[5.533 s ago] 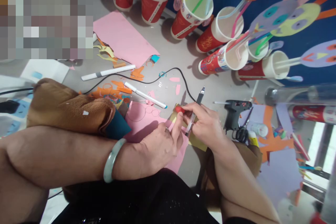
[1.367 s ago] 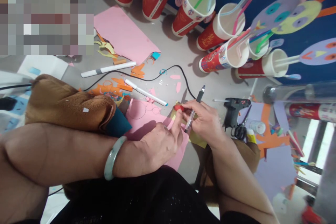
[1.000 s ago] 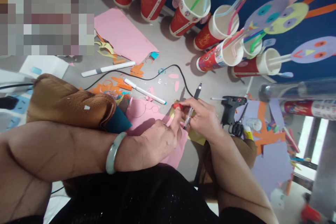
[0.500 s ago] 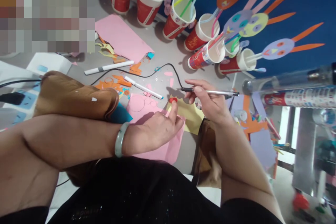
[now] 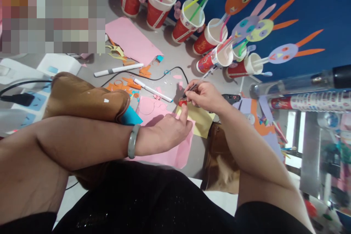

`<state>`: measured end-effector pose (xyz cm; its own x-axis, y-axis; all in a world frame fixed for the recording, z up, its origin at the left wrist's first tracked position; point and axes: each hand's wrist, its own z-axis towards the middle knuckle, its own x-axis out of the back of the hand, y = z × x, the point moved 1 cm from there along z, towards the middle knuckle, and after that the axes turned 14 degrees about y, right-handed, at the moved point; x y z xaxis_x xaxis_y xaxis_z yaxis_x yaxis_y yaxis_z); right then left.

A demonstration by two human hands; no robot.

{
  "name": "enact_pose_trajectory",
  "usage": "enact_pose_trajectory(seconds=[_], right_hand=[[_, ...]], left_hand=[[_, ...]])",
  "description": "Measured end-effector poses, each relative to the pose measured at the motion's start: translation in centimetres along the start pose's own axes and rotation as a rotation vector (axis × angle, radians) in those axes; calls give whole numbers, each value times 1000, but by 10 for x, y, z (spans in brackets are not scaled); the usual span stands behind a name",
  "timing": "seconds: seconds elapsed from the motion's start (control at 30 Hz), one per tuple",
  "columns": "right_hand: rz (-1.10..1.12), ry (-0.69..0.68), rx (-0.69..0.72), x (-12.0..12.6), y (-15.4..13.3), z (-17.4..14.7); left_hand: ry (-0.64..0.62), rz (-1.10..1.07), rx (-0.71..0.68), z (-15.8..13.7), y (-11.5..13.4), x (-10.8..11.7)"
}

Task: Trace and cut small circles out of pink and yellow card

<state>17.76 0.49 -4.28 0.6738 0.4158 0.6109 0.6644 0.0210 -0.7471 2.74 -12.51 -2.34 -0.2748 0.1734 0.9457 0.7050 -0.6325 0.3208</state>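
The index finger of my left hand point(image 5: 170, 131) is stretched out onto a small red round piece point(image 5: 182, 102); its other fingers are loosely curled. This piece lies at the upper edge of a yellow paper sheet point(image 5: 204, 119). In my right hand point(image 5: 202, 95) is a slim pen point(image 5: 206, 75), gripped near its tip, which points down beside the red piece. Under my left hand lies pink paper point(image 5: 149, 106) with a large circle and smaller round shapes drawn on it. A white marker point(image 5: 153, 90) rests just above that paper.
Paper cups point(image 5: 189, 22) with straws and paper faces line the blue wall. Another marker point(image 5: 119, 69), a black cable point(image 5: 153, 79), orange scraps point(image 5: 117, 87) and a pink sheet point(image 5: 134, 40) lie beyond. A brown pouch point(image 5: 85, 97) sits left, a power strip point(image 5: 35, 98) beyond it.
My right hand has moved left and brought the pen tip down to the red piece, the pen now tilted up. My left finger stays on the piece.
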Motion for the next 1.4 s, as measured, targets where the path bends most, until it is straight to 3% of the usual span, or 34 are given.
enact_pose_trajectory(seconds=[0.13,0.47,0.8,1.03,1.2,1.4], right_hand=[[-35,-14,27,-2,2,3],[-23,-24,25,-3,6,2],[40,41,0,-1,16,-4],[122,177,10,-3,29,-21],[103,291,20,-9,34,-41],[74,383,52,-15,42,-56]], left_hand=[[4,85,-13,1,1,0],[7,60,-12,0,0,-1],[10,14,74,0,1,-8],[38,10,56,2,2,-6],[-71,16,76,4,3,3],[-29,33,106,6,6,-2]])
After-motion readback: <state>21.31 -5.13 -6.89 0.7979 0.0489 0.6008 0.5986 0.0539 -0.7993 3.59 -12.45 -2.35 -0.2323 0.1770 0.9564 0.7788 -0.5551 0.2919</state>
